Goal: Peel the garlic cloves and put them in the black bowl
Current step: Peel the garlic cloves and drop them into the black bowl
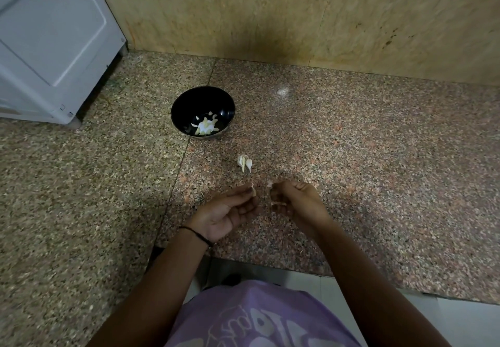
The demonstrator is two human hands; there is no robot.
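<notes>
At frame centre, low: both hands over the speckled granite counter (378, 143), just above its front edge, which crosses the lower middle of the picture.

- Left hand (230, 211): palm up, thumb and fingertip pinching one small garlic clove (253, 190). The clove's long axis runs roughly up-down in the frame; its pointed end is too blurred to place.
- Right hand (295, 200): fingers curled inward, pale scraps (278, 204) at them. Motion blur; cannot tell whether it grips them.
- The two hands are near each other, not touching.
- Unpeeled cloves (244, 162): a small cluster lying on the counter just above the hands, long axes up-down, thin tips toward the bottom of the frame.
- Black bowl (177, 103): upper left of the cluster, well apart from it, upright, peeled cloves (205, 126) in its bottom.
- Bounds: tan stone wall (270, 8) across the top; white cabinet (54, 35) in the upper left corner, its foot near the bowl. A seam in the granite runs from the wall down past the bowl's right side toward the left wrist.
- Open counter spreads widest to the right of the frame.
</notes>
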